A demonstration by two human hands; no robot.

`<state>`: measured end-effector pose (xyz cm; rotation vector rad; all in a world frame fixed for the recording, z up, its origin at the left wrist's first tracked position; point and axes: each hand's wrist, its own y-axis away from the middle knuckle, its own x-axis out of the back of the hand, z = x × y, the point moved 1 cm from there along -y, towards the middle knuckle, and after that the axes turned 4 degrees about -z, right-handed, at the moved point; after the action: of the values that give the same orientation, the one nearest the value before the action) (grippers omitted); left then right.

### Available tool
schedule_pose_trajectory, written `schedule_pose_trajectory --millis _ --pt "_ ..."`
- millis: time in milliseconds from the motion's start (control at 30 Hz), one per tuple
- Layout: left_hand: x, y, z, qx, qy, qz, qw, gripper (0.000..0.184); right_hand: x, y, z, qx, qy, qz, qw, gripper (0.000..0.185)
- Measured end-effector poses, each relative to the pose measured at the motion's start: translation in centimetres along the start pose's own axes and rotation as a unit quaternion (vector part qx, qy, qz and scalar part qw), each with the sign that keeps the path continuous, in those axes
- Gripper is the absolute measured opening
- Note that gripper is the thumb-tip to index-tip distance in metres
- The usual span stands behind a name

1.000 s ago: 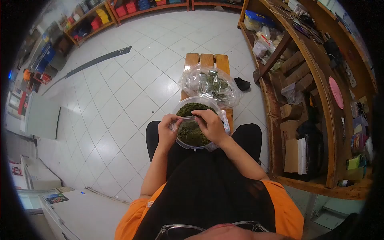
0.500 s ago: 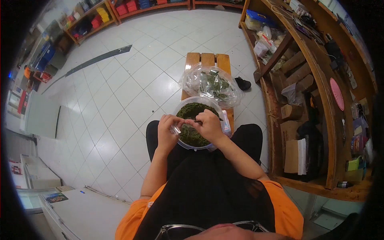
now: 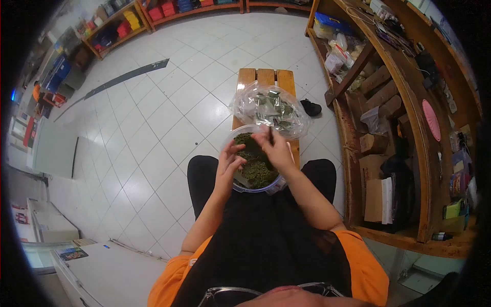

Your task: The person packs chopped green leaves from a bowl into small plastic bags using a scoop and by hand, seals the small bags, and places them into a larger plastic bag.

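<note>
Our right grip (image 3: 277, 154) seems to pinch a slim dark object (image 3: 271, 134); our left grip (image 3: 228, 162) hangs with fingers spread, nothing visible in it.
Beneath both lies a loose, shredded green mass (image 3: 260, 176) in a round, clear plastic tub (image 3: 249, 191) between our black-clothed knees (image 3: 321, 171), left grip at its nine o'clock, right grip near two. To work well, we should hover inside the rim so whatever falls lands within, and angle the dark object away from our left grip; our hands hide part of the mass. A puffy, transparent plastic bag (image 3: 244, 100) of green pieces (image 3: 279, 110) crowds one o'clock on the orange-brown, slatted wooden worktop (image 3: 246, 76), limiting forward reach. Beyond it sits a black shoe (image 3: 310, 107), between one and two; a brown wooden shelf unit (image 3: 432, 174) stands at three.
</note>
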<state>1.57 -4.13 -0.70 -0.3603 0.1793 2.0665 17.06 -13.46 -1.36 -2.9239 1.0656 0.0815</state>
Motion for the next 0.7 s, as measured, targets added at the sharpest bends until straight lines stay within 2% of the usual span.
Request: schedule_pose_trajectory --millis 33,67,100,133,167,233,267,367,433,500,567,633,700 --pt "-0.2 -0.1 0.0 0.000 0.001 -0.001 1.000 0.062 -0.9 0.8 -1.4 0.062 0.078 -0.032 0.994 0.022" --pt "-0.5 -0.2 -0.3 0.065 0.061 -0.009 0.996 0.062 -1.0 2.1 -2.9 0.094 0.152 -0.104 0.978 0.017" --pt "-0.8 -0.2 -0.4 0.130 0.120 -0.015 0.984 0.061 -1.2 2.5 -3.0 0.092 0.151 -0.103 0.979 0.017" --pt "-0.7 -0.1 0.0 0.147 0.151 -0.080 0.974 0.057 -1.6 2.8 -3.1 0.169 0.226 -0.127 0.951 0.018" --pt "-0.5 0.1 0.3 0.149 0.150 -0.080 0.974 0.057 -1.9 3.1 -3.2 0.245 0.296 -0.149 0.911 0.021" --pt "-0.4 0.1 0.6 0.214 0.142 -0.112 0.960 0.052 -1.7 3.3 -3.2 0.229 0.291 -0.141 0.918 0.022" --pt "0.0 0.1 0.5 0.214 0.142 -0.114 0.960 0.052 -1.6 3.3 -3.1 0.245 0.287 -0.137 0.916 0.019" --pt "0.8 0.1 0.4 0.182 0.070 -0.125 0.973 0.047 -1.0 3.1 -3.3 0.248 0.301 -0.121 0.913 0.016" --pt "1.0 0.1 1.0 0.137 -0.011 -0.079 0.987 0.045 -1.1 3.0 -4.1 0.234 0.321 -0.108 0.911 0.017" --pt "0.9 0.1 1.6 0.142 0.007 -0.080 0.987 0.045 -1.6 3.2 -4.9 0.274 0.277 -0.109 0.914 0.016" --pt "0.9 0.2 1.5 0.147 0.026 -0.084 0.985 0.045 -2.0 3.4 -4.4 0.266 0.278 -0.138 0.912 0.017" --pt "0.7 0.2 1.3 0.180 0.049 -0.149 0.971 0.046 -2.0 3.4 -3.7 0.260 0.279 -0.167 0.909 0.017" --pt "0.5 0.4 1.9 0.165 0.019 -0.139 0.976 0.046 -2.1 3.3 -3.4 0.278 0.268 -0.168 0.907 0.019"
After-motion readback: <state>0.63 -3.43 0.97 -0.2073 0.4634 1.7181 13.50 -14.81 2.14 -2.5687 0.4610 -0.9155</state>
